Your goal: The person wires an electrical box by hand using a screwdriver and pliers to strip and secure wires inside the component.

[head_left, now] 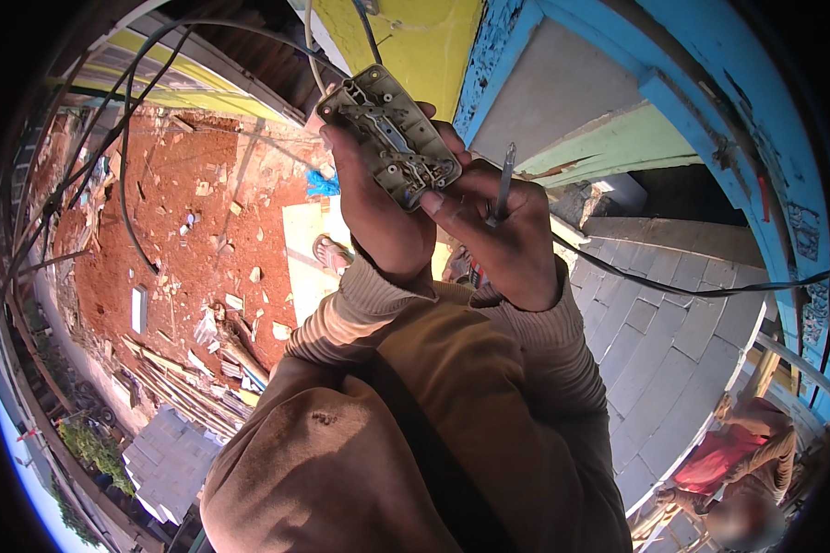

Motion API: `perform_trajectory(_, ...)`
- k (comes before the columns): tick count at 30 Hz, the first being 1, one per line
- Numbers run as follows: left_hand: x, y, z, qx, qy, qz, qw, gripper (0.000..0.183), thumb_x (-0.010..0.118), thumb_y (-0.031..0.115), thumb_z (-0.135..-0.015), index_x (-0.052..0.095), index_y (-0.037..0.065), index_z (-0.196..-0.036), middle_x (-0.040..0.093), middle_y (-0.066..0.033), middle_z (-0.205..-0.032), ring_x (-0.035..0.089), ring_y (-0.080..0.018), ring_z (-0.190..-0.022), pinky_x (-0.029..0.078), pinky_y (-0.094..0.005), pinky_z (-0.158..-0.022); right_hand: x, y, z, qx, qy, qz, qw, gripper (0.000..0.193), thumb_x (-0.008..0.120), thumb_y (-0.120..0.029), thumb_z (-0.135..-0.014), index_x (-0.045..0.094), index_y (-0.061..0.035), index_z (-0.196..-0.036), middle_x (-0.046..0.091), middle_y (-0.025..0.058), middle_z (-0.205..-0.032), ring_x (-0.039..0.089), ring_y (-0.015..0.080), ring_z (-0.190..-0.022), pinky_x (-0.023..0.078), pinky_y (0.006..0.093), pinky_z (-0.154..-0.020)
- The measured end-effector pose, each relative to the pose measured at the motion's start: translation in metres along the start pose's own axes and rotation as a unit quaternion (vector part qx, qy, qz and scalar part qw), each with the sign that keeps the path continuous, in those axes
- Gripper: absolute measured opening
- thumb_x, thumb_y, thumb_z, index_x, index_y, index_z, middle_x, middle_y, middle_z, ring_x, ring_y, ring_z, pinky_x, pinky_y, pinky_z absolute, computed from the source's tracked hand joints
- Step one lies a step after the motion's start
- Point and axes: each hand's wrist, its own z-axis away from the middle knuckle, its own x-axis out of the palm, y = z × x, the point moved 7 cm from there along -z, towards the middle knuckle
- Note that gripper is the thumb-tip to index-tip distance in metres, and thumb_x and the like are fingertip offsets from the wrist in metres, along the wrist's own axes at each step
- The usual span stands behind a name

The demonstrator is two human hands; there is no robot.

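In front of my chest, my left hand (378,217) is closed round an opened extension socket housing (392,134), its inner side facing up. Metal contact strips and screw posts show inside the beige plastic shell. A pale cable (314,51) runs to its upper left corner. My right hand (510,230) is closed on a screwdriver (504,184), whose metal shaft points up and away from the housing. Most of the screwdriver's handle is hidden in the palm. The right thumb presses at the housing's lower right edge.
Black cables (124,157) hang at the left, and another cable (682,288) crosses on the right. Grey blocks (664,355) are stacked at right beside a blue frame (655,83). Debris litters the red earth (194,175). Another person (742,461) is at lower right.
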Motion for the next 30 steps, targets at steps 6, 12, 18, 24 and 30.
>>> perform_trajectory(6, 0.005, -0.001, 0.005, 0.024, 0.011, -0.037, 0.999, 0.071, 0.021, 0.062, -0.102, 0.05, -0.001, -0.114, 0.065, -0.016, -0.085, 0.063, -0.0245, -0.076, 0.052, -0.0346, -0.07, -0.006, 0.003, 0.001, -0.015, -0.009, 0.017, 1.0, 0.024, 0.072, -0.015, -0.088, 0.065, 0.0027, -0.074, 0.041, -0.0037, -0.059, 0.037, 0.0034, -0.059, 0.035, 0.0251, -0.06)
perform_trajectory(12, -0.001, -0.004, 0.003, 0.038, -0.023, -0.045, 0.998, 0.071, 0.02, 0.064, -0.101, 0.049, 0.001, -0.117, 0.065, -0.0154, -0.085, 0.062, -0.0242, -0.076, 0.052, -0.0346, -0.071, -0.004, 0.003, 0.001, 0.011, -0.025, 0.017, 0.999, 0.02, 0.073, -0.012, -0.087, 0.069, 0.0066, -0.082, 0.05, 0.0011, -0.062, 0.043, 0.0044, -0.064, 0.042, 0.0231, -0.073)
perform_trajectory(18, 0.008, -0.008, 0.004, 0.019, -0.014, -0.023, 0.999, 0.072, 0.022, 0.066, -0.1, 0.05, 0.001, -0.116, 0.064, -0.0156, -0.085, 0.062, -0.0246, -0.076, 0.052, -0.0351, -0.071, -0.006, -0.003, -0.001, -0.094, -0.015, 0.024, 0.995, 0.019, 0.071, -0.011, -0.087, 0.071, 0.0082, -0.088, 0.056, 0.0062, -0.065, 0.055, 0.0054, -0.081, 0.044, 0.0242, -0.079)
perform_trajectory(24, 0.004, -0.008, 0.007, 0.046, 0.01, -0.052, 0.998, 0.073, 0.022, 0.066, -0.1, 0.05, 0.001, -0.115, 0.064, -0.015, -0.083, 0.062, -0.0244, -0.074, 0.052, -0.0345, -0.069, -0.003, 0.002, 0.001, -0.082, -0.032, 0.075, 0.993, 0.019, 0.071, -0.01, -0.086, 0.068, 0.0083, -0.082, 0.058, 0.0068, -0.065, 0.059, 0.0085, -0.082, 0.045, 0.025, -0.079)
perform_trajectory(30, 0.006, -0.007, 0.009, 0.053, 0.065, -0.047, 0.995, 0.072, 0.021, 0.065, -0.1, 0.051, 0.001, -0.114, 0.064, -0.0147, -0.081, 0.062, -0.024, -0.072, 0.052, -0.0333, -0.067, -0.008, 0.023, -0.002, -0.045, -0.011, 0.006, 0.999, 0.012, 0.078, -0.012, -0.077, 0.073, -0.0048, -0.086, 0.071, 0.0103, -0.113, 0.06, 0.0113, -0.057, 0.044, 0.0262, -0.05)
